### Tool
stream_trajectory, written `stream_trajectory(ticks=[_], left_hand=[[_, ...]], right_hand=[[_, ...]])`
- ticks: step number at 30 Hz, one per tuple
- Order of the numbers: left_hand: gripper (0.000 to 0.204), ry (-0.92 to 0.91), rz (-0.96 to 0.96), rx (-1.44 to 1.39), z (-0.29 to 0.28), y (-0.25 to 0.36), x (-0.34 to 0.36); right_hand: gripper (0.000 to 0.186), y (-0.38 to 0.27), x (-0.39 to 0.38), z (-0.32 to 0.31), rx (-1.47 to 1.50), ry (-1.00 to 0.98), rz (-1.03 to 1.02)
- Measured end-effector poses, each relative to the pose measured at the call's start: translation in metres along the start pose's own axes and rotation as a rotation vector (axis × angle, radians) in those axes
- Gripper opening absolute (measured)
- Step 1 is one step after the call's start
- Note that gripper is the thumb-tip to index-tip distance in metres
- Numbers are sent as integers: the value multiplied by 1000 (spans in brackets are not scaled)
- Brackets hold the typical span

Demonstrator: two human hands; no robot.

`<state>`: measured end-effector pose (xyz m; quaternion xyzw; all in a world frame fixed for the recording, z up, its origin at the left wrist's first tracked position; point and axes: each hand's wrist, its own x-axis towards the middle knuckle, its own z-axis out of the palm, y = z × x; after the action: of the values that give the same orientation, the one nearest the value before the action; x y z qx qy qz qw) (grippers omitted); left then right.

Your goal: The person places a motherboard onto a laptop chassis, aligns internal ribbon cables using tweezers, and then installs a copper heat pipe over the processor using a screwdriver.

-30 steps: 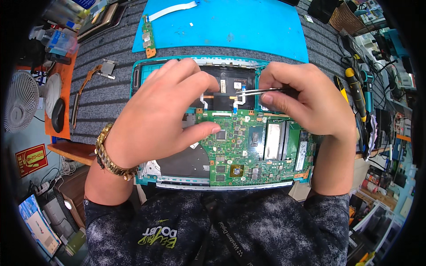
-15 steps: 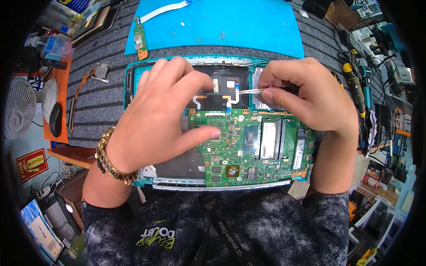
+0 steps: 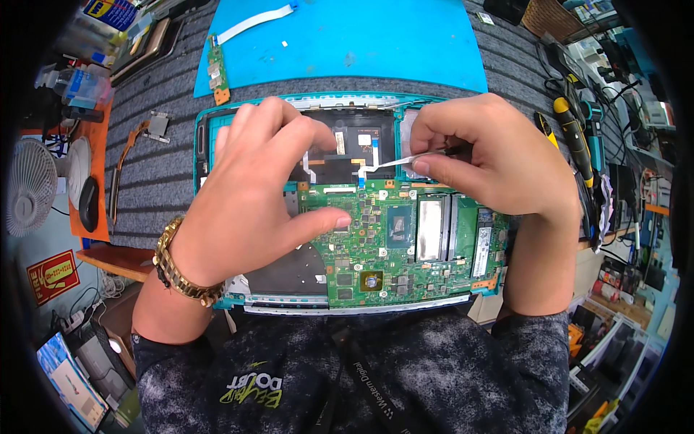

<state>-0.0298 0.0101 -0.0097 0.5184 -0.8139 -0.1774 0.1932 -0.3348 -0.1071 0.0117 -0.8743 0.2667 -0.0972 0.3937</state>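
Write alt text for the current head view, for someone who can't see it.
A person's right hand holds tweezers at a white ribbon cable inside an opened teal laptop chassis. The left hand arches over its left side, thumb above the green circuit board. A blue mat lies beyond.

Grey striped bench [image 3: 163,184], on it blue mat [image 3: 347,61], opened laptop base [image 3: 376,249], copper heat pipe [image 3: 135,145]

lowering tweezers [image 3: 407,159] along the white ribbon cable [image 3: 375,156] to its bend, tilting them from near-level to slanting
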Motion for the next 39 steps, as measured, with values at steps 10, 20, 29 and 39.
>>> stream_trajectory(ticks=[10, 20, 29, 39], left_hand=[[71, 17, 22, -18, 0, 1, 0], [68, 56, 46, -19, 2, 2, 1], [67, 53, 50, -16, 1, 4, 1], [63, 54, 79, -33, 1, 5, 1]], right_hand=[[12, 1, 2, 4, -39, 9, -18], [14, -1, 7, 12, -70, 31, -71], [16, -2, 8, 17, -97, 64, -81], [18, -4, 8, 16, -124, 56, -81]])
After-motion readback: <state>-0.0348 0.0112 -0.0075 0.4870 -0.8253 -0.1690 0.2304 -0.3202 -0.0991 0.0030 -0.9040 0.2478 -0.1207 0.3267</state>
